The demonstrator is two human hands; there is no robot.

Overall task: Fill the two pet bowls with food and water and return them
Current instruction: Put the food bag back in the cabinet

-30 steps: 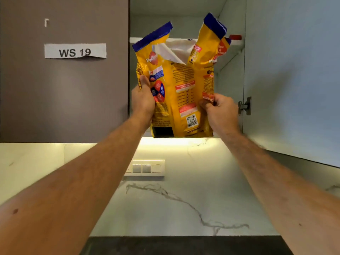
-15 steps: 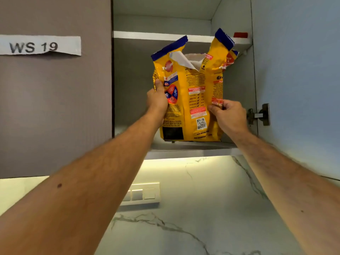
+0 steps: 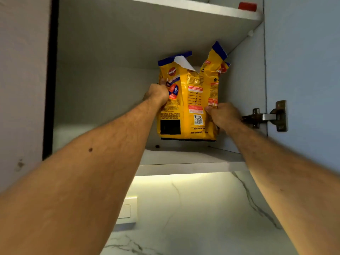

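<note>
Looking up into the open grey wall cabinet [image 3: 103, 92], I see its pale blue-grey door [image 3: 301, 70] swung wide on the right and the neighbouring closed grey-brown door [image 3: 22, 89] on the left. Below the cabinet runs a white marble-veined backsplash [image 3: 193, 208], lit by a warm strip under the cabinet floor, with a white switch plate [image 3: 127, 210] partly hidden behind my left forearm.

Inside the lower compartment stands the yellow plastic dog food bag with blue top edges [image 3: 187, 107], upright and towards the right side wall. Its torn top gapes open in two flaps, showing a white lining. Its base sits at or just above the white lower shelf [image 3: 184, 161]; I cannot tell whether it touches.

My left hand [image 3: 157, 93] grasps the bag's left edge, fingers wrapped behind it and thumb on the front. My right hand [image 3: 221, 115] pinches the bag's right edge lower down, near the printed QR code.

On the open door a metal hinge [image 3: 266, 116] bridges to the cabinet wall, just beside my right hand. On the white upper shelf [image 3: 184, 6], at its far right end, sits a small red object [image 3: 247, 6], seen only from below.
</note>
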